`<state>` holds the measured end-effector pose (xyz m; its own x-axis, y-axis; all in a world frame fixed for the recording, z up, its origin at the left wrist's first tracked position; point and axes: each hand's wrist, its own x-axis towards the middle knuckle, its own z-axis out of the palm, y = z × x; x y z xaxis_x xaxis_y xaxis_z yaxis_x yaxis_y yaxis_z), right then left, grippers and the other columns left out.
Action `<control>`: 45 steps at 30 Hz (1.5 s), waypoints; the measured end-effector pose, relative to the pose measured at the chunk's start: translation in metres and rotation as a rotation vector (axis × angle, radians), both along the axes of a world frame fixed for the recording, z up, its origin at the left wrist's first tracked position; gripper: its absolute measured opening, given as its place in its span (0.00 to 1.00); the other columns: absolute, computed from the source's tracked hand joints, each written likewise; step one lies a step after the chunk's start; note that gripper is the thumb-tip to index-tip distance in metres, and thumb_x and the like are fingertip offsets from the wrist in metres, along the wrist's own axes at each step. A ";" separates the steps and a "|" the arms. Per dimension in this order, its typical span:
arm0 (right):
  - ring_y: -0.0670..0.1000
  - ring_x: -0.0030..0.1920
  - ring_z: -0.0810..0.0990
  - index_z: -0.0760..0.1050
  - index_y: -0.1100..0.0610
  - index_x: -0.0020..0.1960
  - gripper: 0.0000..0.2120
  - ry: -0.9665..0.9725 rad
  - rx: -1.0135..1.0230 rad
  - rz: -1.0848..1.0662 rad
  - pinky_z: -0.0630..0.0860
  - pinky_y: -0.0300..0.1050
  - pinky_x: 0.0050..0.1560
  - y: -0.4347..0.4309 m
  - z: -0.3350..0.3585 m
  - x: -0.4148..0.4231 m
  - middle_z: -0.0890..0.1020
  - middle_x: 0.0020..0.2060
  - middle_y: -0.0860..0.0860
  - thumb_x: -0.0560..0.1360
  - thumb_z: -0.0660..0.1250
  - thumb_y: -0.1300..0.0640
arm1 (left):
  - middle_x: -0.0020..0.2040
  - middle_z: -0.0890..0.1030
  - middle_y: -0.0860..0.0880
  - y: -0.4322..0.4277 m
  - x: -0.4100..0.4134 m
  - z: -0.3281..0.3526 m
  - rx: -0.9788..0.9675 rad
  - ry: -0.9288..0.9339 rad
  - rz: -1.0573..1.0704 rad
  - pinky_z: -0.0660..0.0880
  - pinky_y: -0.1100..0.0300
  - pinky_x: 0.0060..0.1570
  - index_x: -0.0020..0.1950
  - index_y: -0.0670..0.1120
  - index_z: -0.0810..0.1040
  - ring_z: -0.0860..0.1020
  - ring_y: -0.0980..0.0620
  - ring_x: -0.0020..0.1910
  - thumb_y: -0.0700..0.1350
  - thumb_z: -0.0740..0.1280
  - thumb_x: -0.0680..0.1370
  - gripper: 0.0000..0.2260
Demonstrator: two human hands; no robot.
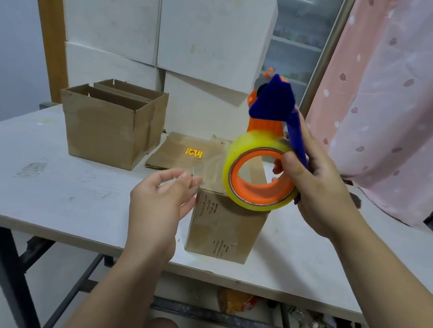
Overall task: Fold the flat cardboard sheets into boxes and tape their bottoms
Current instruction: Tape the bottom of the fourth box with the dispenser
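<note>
While the right grip (pixel 318 183) was closed around the blue handle of the tape dispenser (pixel 273 99), its thumb against the orange core of the yellow tape roll (pixel 254 201), the left grip (pixel 160 200) pinched the free end of the clear tape strip (pixel 210 167) at its fingertips (blurred, so the exact hold was hard to read). The strip hung in the air between the two hands, touching nothing else. Directly below the roll stood the small box (pixel 224 226), close to the front edge of the desk (pixel 40 181), its upper face largely hidden by the dispenser. Two open boxes (pixel 104 125) sat toward the back left corner, and the flat sheets (pixel 172 152) lay just beside them, toward the back edge. Judging from this, the taping was about to begin, and the loose strip was the weak point: slack could let it fold onto itself or cling to the fingers. Neither hand steadied the box, so a downward press might shove it toward the front edge or lay the tape off the seam.
</note>
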<state>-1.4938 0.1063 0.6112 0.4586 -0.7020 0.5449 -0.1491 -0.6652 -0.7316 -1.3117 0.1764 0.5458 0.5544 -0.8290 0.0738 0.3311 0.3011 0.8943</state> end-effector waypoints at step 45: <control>0.42 0.45 0.81 0.70 0.47 0.64 0.24 -0.326 0.220 0.153 0.77 0.35 0.41 -0.007 -0.015 -0.007 0.82 0.45 0.39 0.69 0.70 0.56 | 0.39 0.84 0.49 -0.010 0.013 -0.005 0.177 -0.323 -0.082 0.77 0.60 0.48 0.41 0.48 0.83 0.81 0.52 0.45 0.44 0.69 0.76 0.04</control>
<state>-1.5010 0.0996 0.5961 0.3946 -0.7551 0.5235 0.2021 -0.4845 -0.8511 -1.2990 0.1668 0.5405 0.4573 -0.8851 0.0858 0.0398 0.1168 0.9924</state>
